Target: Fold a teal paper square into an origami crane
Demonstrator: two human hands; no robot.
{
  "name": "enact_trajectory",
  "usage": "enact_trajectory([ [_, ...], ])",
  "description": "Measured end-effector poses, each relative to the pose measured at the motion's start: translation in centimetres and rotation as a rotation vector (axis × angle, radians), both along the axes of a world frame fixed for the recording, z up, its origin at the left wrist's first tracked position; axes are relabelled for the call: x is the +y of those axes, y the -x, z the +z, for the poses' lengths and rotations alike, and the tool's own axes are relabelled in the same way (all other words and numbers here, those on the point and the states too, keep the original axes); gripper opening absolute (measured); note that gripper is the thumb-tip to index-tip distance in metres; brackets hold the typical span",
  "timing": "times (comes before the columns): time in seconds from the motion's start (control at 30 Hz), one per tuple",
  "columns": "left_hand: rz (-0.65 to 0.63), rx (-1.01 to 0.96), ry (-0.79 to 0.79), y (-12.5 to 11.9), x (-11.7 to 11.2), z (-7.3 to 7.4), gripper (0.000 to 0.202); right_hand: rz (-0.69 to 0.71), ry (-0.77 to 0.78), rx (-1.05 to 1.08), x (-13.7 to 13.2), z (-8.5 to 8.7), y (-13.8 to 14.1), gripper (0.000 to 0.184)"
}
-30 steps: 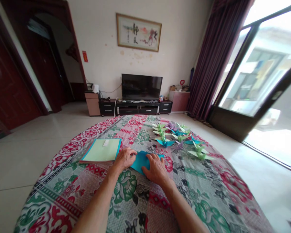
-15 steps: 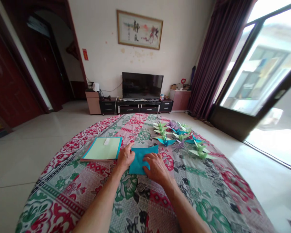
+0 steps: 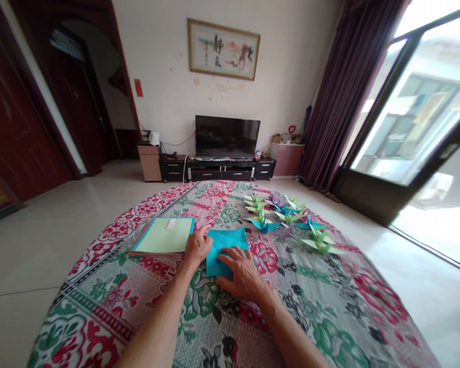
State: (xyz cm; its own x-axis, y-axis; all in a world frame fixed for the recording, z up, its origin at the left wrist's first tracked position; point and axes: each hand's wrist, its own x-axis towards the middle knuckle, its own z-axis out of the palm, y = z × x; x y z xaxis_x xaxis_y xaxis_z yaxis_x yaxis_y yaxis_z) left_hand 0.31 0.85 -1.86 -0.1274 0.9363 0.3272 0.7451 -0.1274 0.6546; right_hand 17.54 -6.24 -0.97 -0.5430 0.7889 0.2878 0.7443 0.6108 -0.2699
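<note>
A square of blue paper lies on the patterned tablecloth in front of me, with faint crease lines on its surface. My left hand is at the paper's left edge, its fingers curled and the thumb and index finger against that edge. My right hand rests over the lower right part of the sheet, fingers spread and lying flat; it hides that corner. Just left of my left hand is a stack of coloured paper, pale green on top with a blue border showing and a small white slip on it.
Several folded paper cranes in green, blue and purple stand at the table's far right, among them a blue crane and a green crane. The round table's cloth is floral. Beyond are a television and a low cabinet.
My right hand has slid a little left and toward me on the blue paper, its fingers more spread. More of the sheet's upper part shows. My left hand stays at the left edge.
</note>
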Motion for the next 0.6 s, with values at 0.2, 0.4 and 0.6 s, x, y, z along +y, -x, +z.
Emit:
enact_trajectory([
  [0.2, 0.010, -0.011, 0.042, 0.20, -0.06, 0.33, 0.043, -0.025, 0.021, 0.021, -0.02, -0.15, -0.02, 0.065],
  [0.4, 0.019, -0.107, 0.102, 0.27, 0.21, 0.58, 0.044, -0.051, -0.001, 0.023, -0.13, -0.19, 0.24, 0.067],
  [0.6, 0.049, -0.402, 0.110, 0.24, 0.66, 0.65, 0.045, -0.098, -0.056, 0.054, -0.26, 0.14, 0.47, 0.076],
])
